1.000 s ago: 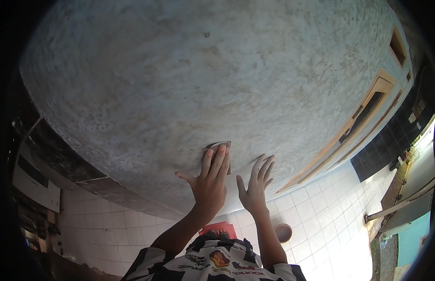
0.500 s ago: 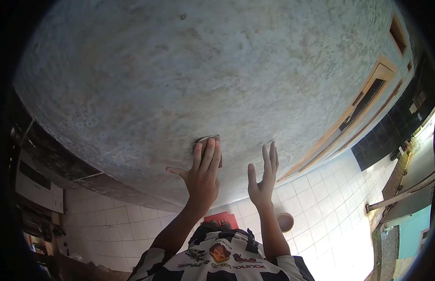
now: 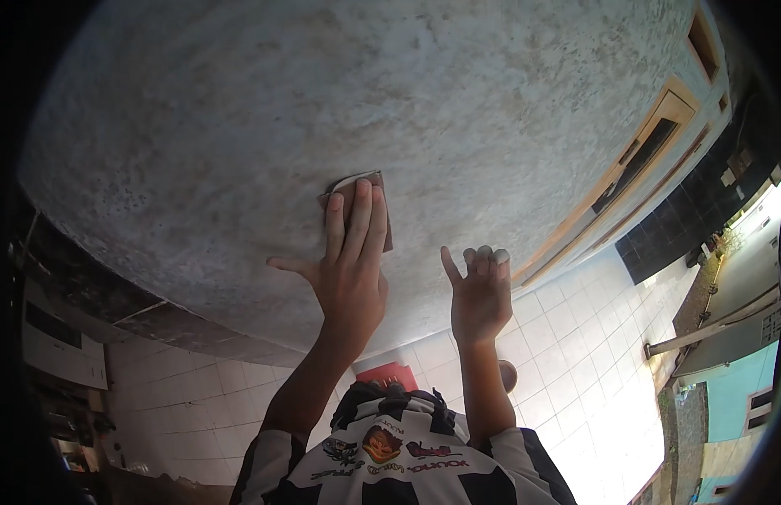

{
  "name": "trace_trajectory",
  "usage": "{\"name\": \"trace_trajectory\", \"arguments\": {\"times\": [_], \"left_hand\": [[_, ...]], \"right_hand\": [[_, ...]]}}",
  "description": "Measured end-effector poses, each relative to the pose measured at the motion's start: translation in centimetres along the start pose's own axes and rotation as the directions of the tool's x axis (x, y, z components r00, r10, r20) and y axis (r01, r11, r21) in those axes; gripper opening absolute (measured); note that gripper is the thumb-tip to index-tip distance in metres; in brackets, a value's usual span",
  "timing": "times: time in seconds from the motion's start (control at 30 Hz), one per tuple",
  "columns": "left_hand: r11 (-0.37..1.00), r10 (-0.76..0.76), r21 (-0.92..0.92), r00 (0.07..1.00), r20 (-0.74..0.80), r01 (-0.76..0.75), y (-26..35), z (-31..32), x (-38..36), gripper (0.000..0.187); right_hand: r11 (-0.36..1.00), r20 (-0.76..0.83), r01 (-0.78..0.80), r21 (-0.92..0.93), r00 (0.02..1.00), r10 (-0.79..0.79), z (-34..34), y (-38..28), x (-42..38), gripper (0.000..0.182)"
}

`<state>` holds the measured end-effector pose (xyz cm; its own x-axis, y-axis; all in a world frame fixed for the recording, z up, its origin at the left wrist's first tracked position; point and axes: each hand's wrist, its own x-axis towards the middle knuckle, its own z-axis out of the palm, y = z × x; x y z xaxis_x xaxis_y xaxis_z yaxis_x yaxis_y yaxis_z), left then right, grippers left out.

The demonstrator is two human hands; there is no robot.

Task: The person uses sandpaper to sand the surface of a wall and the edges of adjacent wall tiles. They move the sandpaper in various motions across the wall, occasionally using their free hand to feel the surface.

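Note:
My left hand [image 3: 350, 282] presses a folded piece of brown sandpaper [image 3: 385, 225] against a grey, mottled plastered wall [image 3: 239, 151]. Three fingers lie along the sheet, and one digit sticks out to the left. The sheet's upper edge curls away, showing a pale underside. To the right, my right hand [image 3: 481, 295] is raised close to the wall's lower part. Its fingers are bent, one digit stands apart on the left, and nothing shows in it.
Below the wall lies a white tiled floor [image 3: 550, 353]. A red plastic piece [image 3: 389, 376] is at my feet, and a brown round container [image 3: 508, 376] lies beyond my right forearm. Wooden frames [image 3: 672, 105] are set in the wall at right. A dark ledge [image 3: 155, 311] runs along the left.
My left hand has slid the sandpaper higher up the wall and slightly left. My right hand has gone from stretched fingers to bent ones and shifted a little.

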<state>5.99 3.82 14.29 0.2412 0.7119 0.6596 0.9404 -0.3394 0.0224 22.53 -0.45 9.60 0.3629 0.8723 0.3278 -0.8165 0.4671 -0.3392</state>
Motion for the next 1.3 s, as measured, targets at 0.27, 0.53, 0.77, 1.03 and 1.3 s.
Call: {"name": "trace_trajectory", "arguments": {"times": [0.27, 0.53, 0.77, 1.03, 1.3], "left_hand": [[0.997, 0.059, -0.045, 0.998, -0.037, -0.060, -2.3, 2.6, -4.5, 0.078], [0.992, 0.113, -0.039, 0.985, -0.131, -0.119, -3.8, 0.1, -1.4, 0.059], [0.989, 0.134, -0.054, 0.984, -0.118, -0.141, -4.3, 0.5, -1.9, 0.059], [0.988, 0.150, -0.013, 0.979, -0.136, -0.154, -4.6, 0.7, -1.7, 0.055], [0.978, 0.204, 0.056, 0.978, -0.043, -0.201, -4.5, 0.7, -1.5, 0.071]], "right_hand": [[0.782, 0.473, 0.293, -0.549, 0.881, 0.002, 2.5, -0.1, -1.2, 0.035], [0.941, 0.949, -0.231, -0.248, 0.136, 0.284, 11.0, 0.8, -6.0, 0.019], [0.946, 0.969, -0.237, -0.222, -0.163, 0.187, 12.0, 2.2, -6.2, 0.036], [0.970, 0.970, 0.027, -0.242, -0.022, 0.243, 13.0, 1.7, -5.0, 0.025], [0.889, 0.464, 0.457, -0.023, 0.792, -0.395, 11.2, 3.9, -9.8, 0.031]]}}
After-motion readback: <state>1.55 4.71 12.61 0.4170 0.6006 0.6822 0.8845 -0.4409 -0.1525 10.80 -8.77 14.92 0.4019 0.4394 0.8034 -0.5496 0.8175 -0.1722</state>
